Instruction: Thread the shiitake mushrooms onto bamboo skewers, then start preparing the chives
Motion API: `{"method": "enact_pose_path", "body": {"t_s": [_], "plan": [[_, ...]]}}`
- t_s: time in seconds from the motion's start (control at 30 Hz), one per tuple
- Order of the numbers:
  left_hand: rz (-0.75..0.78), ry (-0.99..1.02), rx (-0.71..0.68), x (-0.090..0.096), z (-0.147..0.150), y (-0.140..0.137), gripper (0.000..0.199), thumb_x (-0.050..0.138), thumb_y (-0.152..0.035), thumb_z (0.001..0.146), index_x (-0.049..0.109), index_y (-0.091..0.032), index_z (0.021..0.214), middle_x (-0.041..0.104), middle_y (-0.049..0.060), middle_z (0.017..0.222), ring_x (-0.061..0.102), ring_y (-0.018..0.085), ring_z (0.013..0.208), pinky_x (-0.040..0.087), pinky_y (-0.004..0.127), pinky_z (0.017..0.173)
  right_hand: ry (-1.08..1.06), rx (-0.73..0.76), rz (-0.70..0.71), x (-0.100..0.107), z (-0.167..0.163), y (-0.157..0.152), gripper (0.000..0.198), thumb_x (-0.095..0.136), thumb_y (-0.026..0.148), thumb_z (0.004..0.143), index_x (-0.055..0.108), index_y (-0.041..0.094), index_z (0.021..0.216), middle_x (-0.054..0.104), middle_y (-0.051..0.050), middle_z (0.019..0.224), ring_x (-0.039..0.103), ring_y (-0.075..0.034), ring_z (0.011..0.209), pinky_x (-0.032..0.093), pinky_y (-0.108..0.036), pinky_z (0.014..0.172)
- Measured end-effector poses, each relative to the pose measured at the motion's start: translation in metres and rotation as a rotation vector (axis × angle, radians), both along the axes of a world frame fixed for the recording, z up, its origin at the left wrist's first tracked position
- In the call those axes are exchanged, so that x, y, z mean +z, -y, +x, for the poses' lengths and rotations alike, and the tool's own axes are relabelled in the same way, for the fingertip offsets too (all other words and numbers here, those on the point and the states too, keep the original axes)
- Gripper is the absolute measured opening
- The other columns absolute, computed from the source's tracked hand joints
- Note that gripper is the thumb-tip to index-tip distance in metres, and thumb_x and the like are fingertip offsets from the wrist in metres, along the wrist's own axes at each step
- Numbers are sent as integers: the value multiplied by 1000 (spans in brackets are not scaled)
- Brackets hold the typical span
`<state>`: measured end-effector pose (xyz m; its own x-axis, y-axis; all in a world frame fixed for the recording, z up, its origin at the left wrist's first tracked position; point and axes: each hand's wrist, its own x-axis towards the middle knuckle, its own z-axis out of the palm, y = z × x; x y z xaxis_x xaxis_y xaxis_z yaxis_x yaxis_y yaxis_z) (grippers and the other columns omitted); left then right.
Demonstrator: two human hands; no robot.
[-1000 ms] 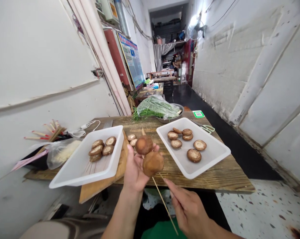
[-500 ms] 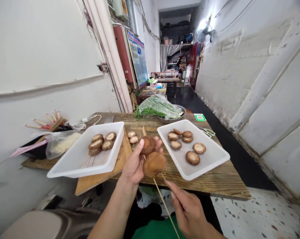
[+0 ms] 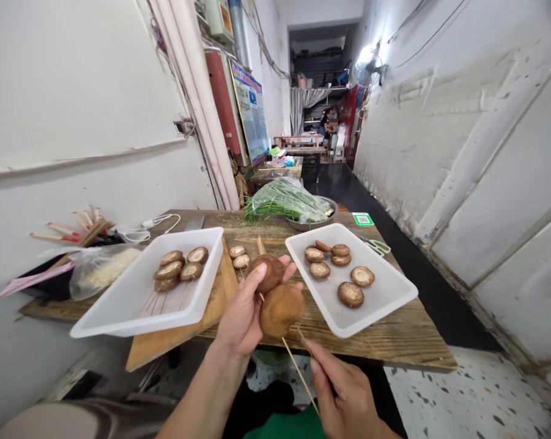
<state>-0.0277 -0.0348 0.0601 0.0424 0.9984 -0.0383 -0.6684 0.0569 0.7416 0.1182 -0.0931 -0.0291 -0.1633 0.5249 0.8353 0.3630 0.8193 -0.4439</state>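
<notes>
My left hand (image 3: 239,320) is closed around two brown shiitake mushrooms, caps facing me: a farther mushroom (image 3: 267,271) and a nearer mushroom (image 3: 282,310) that partly overlaps it. From the nearer cap a long bamboo skewer (image 3: 299,373) slants down toward me. My right hand (image 3: 348,390) pinches a second skewer (image 3: 303,339), its far end at the lower edge of that cap; whether the point is inside cannot be made out. Left of my hands, two more mushrooms (image 3: 240,261) lie on the wooden table.
A white tray (image 3: 184,314) on the left, partly over a cutting board (image 3: 154,344), holds skewered mushrooms. Another white tray (image 3: 376,308) on the right holds loose ones. Behind are bagged green stalks (image 3: 284,201) and scissors (image 3: 378,247). A person (image 3: 324,125) is far back.
The view has tilted and shifted slightly. My right hand has turned a little, with its skewer still at the nearer mushroom. My left hand keeps its hold on both mushrooms.
</notes>
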Motion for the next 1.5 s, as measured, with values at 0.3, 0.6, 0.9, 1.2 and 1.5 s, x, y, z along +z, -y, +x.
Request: {"method": "enact_pose_path", "body": {"t_s": [0.3,0.6,0.9,1.2,1.5], "plan": [[-42,6,-138,-3,12,14,25,58,-27,79,64,-16,101,61,9,117,59,24,101,49,40,88,-33,24,23,8,0,3,49,44,0,80,46,15,127,71,-12,88,69,-17,69,57,-23,62],[29,27,-100,-3,10,16,43,51,-46,81,58,-17,112,60,11,117,59,27,100,47,44,88,8,82,7,18,7,4,49,42,-1,81,45,14,128,67,-14,103,67,-19,87,57,-26,72],[-58,188,-207,-24,30,25,53,41,-54,82,58,-13,111,62,16,112,59,27,100,49,41,85,-52,-21,-103,15,4,4,31,45,7,84,60,12,111,70,-11,89,68,-17,77,57,-24,70],[-77,164,-110,-20,30,24,50,42,-55,80,63,-10,85,64,10,81,63,21,75,55,34,64,82,50,-125,14,6,6,43,40,3,84,49,11,125,68,-14,100,67,-18,88,55,-27,76],[-48,216,-105,-17,23,21,47,42,-53,81,62,-10,87,63,8,81,62,21,76,55,36,67,184,98,-121,9,13,11,57,38,-1,82,33,11,137,59,-15,119,63,-18,100,52,-27,85]]}}
